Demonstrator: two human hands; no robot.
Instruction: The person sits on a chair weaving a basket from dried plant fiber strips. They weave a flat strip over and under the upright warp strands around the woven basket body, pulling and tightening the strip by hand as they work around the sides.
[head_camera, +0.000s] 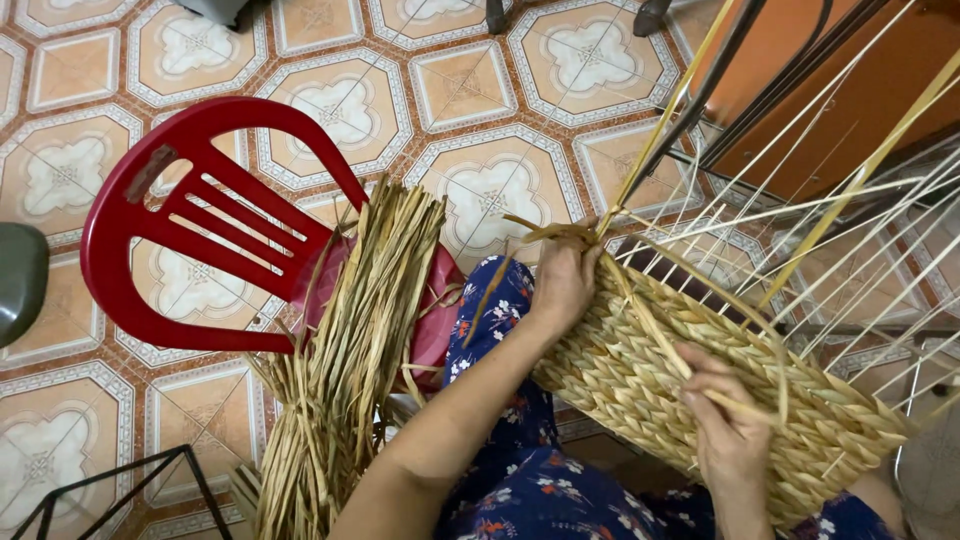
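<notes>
Right hand (730, 430) pinches a straw strand (745, 408) on the woven basket (640, 370); left hand (563, 280) clasps its far rim.

Left of the left hand (563, 283), a bundle of dried straw (345, 360) lies heaped across the red plastic chair (190, 225), blocking that side. Beyond and to the right of the woven basket (700, 390), loose upright strands (800, 200) fan out thickly. The tiled floor (480, 90) ahead lies open, with room between chair and basket.
</notes>
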